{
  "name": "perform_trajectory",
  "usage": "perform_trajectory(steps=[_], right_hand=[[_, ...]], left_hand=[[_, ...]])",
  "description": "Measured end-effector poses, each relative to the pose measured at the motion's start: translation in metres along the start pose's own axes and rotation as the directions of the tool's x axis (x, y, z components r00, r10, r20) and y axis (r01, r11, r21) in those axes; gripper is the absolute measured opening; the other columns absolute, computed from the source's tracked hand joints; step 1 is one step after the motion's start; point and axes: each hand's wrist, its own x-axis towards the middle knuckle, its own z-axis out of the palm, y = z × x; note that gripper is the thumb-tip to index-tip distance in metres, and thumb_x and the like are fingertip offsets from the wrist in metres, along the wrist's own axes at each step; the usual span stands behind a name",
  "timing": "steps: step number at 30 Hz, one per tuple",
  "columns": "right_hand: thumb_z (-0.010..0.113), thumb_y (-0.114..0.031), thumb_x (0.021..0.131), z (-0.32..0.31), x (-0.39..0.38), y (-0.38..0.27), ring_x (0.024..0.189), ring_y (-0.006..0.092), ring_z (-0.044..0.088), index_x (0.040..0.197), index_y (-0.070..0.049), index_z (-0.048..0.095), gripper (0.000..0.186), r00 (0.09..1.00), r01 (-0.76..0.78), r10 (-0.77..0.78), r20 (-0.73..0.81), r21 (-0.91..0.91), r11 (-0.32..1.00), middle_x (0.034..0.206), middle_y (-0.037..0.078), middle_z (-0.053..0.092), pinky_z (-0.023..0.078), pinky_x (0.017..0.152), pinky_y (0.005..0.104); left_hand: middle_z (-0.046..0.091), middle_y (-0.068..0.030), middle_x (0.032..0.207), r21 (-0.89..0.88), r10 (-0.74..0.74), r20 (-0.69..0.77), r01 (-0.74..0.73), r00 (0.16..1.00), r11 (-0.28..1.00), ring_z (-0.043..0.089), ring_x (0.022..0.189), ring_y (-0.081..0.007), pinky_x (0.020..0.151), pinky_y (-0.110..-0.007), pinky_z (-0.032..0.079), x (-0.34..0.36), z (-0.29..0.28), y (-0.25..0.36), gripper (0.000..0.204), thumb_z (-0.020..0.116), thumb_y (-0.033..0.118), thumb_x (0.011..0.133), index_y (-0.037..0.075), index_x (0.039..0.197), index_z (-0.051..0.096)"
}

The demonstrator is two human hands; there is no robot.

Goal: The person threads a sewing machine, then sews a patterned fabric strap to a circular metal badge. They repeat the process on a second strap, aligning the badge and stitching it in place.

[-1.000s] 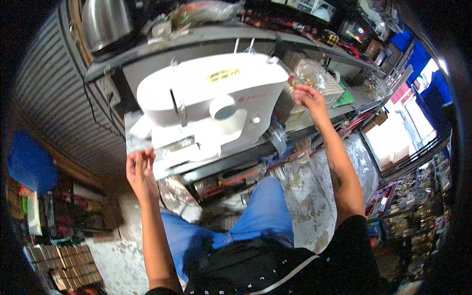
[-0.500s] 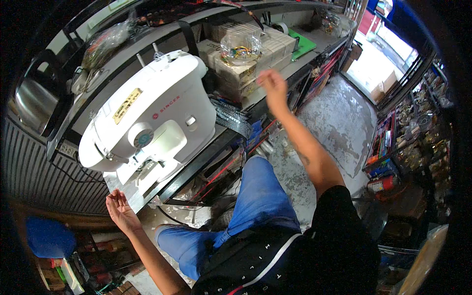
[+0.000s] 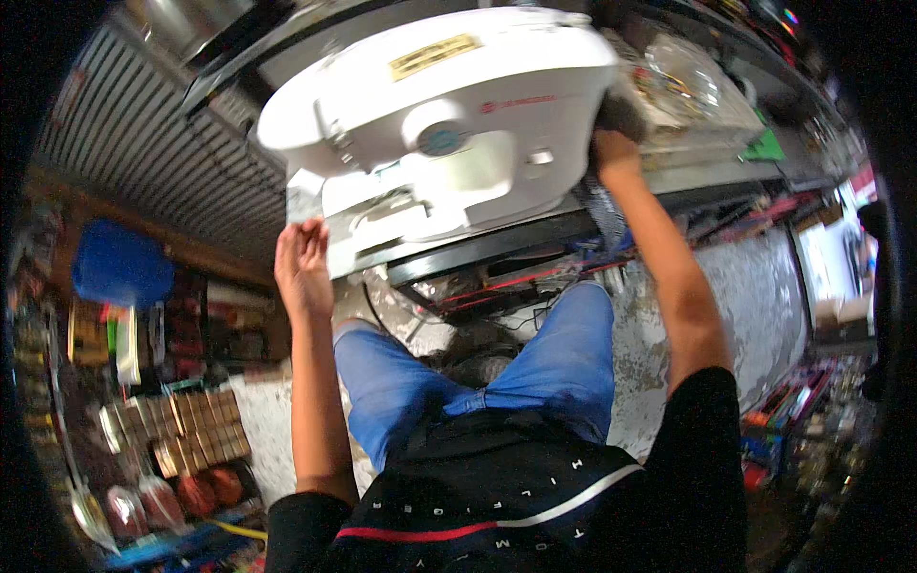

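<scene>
A white sewing machine (image 3: 535, 105) stands on a dark-edged bench in front of me, with a round dial and a yellow label on its body. My left hand (image 3: 304, 263) is raised by its front left corner, near the free arm and needle area. The fingers there are loosely bent and apart, with nothing seen in them. At the machine's right end is my right hand (image 3: 616, 158), its fingers blurred and partly hidden beside a dark, smeared round shape (image 3: 623, 116). Whether it grips that shape I cannot tell.
A box stack with a clear plastic bag (image 3: 683, 76) on top sits right of the machine, near a green flat piece (image 3: 762, 146). Below the bench edge (image 3: 497, 250) are my knees. Small boxes (image 3: 196, 430) and a blue container (image 3: 122, 263) stand at left.
My view has swung left, so the machine sits further right and higher. My right hand has come from above the boxes to the machine's right end. My left hand stays near its front left corner.
</scene>
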Motion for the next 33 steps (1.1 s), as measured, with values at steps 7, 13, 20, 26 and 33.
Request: perform_trajectory(steps=[7,13,20,26,33], right_hand=[[0.062,-0.008,0.075,-0.034,-0.021,0.026,0.088,0.0433,0.06,0.084,0.001,0.059,0.013,0.952,0.089,-0.052,-0.302,0.11,0.99,0.09,0.024,0.063,0.048,0.076,0.0502],[0.058,-0.005,0.085,-0.137,-0.142,-0.028,0.079,0.022,0.058,0.111,0.001,0.057,0.027,0.982,0.013,0.068,-0.179,0.416,0.909,0.092,0.012,0.058,0.047,0.072,0.0354],[0.053,-0.017,0.094,-0.144,-0.162,-0.179,0.078,0.0258,0.061,0.119,-0.009,0.051,0.027,0.967,0.238,-0.248,-0.062,0.574,0.783,0.091,0.015,0.06,0.048,0.069,0.0368],[0.055,-0.025,0.092,-0.126,-0.101,-0.237,0.082,0.0365,0.062,0.115,-0.012,0.052,0.027,0.928,0.354,-0.367,-0.07,0.48,0.803,0.094,0.017,0.064,0.047,0.073,0.041],[0.057,-0.028,0.092,-0.111,-0.076,-0.252,0.078,0.029,0.065,0.112,-0.011,0.052,0.027,0.941,0.319,-0.334,-0.055,0.471,0.822,0.088,0.016,0.066,0.048,0.07,0.0368]], left_hand=[[0.063,-0.0107,0.098,-0.125,0.031,-0.025,-0.033,0.999,0.992,0.061,0.1,-0.0223,0.09,-0.034,0.049,-0.003,0.011,-0.001,0.017,0.058,0.019,0.096,0.003,0.099,0.058],[0.065,-0.0089,0.104,-0.212,0.071,-0.06,-0.082,0.996,0.974,0.059,0.108,-0.0225,0.099,-0.036,0.045,-0.009,0.003,-0.002,0.018,0.055,0.022,0.097,0.005,0.102,0.059],[0.067,-0.0141,0.097,-0.399,0.081,-0.119,-0.122,0.99,0.909,0.064,0.096,-0.0218,0.091,-0.036,0.049,-0.004,0.002,-0.003,0.015,0.055,0.018,0.097,0.003,0.1,0.058],[0.068,-0.0148,0.096,-0.455,0.07,-0.12,-0.117,0.99,0.883,0.065,0.094,-0.0221,0.09,-0.035,0.051,-0.002,-0.003,0.004,0.014,0.056,0.017,0.096,0.003,0.098,0.057],[0.068,-0.0136,0.094,-0.49,0.07,-0.09,-0.105,0.994,0.865,0.066,0.09,-0.0201,0.084,-0.032,0.051,0.002,-0.008,0.0,0.014,0.057,0.019,0.095,0.004,0.096,0.057]])
